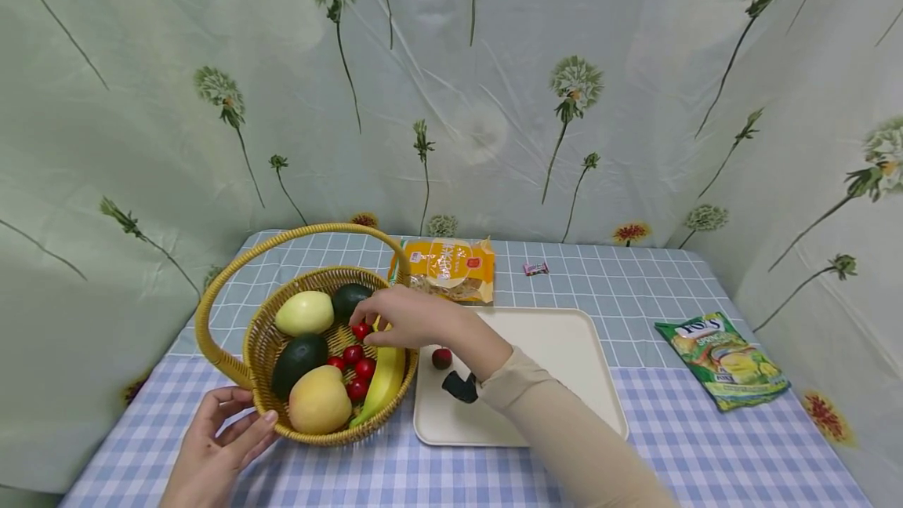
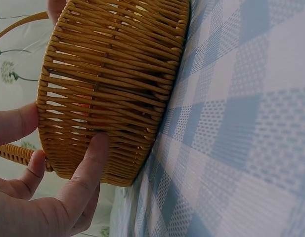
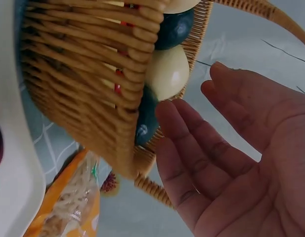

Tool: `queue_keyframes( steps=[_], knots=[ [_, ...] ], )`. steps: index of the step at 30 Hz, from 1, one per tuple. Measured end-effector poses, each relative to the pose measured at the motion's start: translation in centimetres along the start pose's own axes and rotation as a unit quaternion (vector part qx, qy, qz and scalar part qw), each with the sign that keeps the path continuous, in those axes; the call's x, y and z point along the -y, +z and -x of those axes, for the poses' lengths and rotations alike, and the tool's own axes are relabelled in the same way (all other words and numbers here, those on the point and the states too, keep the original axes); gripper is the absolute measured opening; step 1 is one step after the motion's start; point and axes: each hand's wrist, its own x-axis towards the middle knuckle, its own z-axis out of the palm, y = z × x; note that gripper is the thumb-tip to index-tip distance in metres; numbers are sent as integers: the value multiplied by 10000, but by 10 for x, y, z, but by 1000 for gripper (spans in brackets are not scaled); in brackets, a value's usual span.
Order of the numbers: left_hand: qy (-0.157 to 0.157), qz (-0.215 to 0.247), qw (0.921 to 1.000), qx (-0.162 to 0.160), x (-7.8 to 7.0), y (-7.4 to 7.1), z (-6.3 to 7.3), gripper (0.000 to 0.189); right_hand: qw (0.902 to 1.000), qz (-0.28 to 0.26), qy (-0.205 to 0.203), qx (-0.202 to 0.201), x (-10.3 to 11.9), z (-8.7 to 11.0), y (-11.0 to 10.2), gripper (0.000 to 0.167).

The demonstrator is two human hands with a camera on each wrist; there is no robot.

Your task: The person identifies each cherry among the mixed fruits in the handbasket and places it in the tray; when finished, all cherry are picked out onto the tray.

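A woven basket [image 1: 257, 335] with an arched handle holds a banana [image 1: 386, 382], two dark green avocados [image 1: 299, 365], a pale green rounded fruit [image 1: 304, 313], a yellow peach-like fruit [image 1: 320, 400] and several red cherries [image 1: 357, 391]. My left hand [image 1: 224, 437] touches the basket's near-left side; in the left wrist view one fingertip [image 2: 99, 143] lies against the weave and another meets the rim. Over the basket's right side reaches my right hand [image 1: 405, 318], just above the cherries. In the right wrist view its fingers [image 3: 179, 163] are loosely bent, thumb apart, nothing between them.
A cream tray [image 1: 550, 343] right of the basket bears a dark red fruit [image 1: 441, 358], with a small dark object [image 1: 460, 387] by my right wrist. Behind stand an orange food bag [image 1: 451, 265] and a small pink packet [image 1: 535, 268]. A green snack bag [image 1: 727, 359] lies far right.
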Motion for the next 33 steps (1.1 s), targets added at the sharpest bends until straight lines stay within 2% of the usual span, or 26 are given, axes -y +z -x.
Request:
queue_keyframes(
  steps=[5,10,17,22,33],
  knots=[
    [-1,2,10000,2,-1,0,1,50,9997,95,40,210,3,-18,2,31],
    [-5,34,10000,12,0,0,1,52,9977,285,247,557,7,-35,6,35],
    [56,66,9999,50,3,-1,0,54,9937,234,578,934,13,-53,9,35],
    [80,111,9999,48,4,-1,0,53,9896,143,867,1141,15,-61,10,34],
    [63,105,9999,38,2,-1,1,51,9786,611,1208,1552,19,-70,8,36]
  ],
)
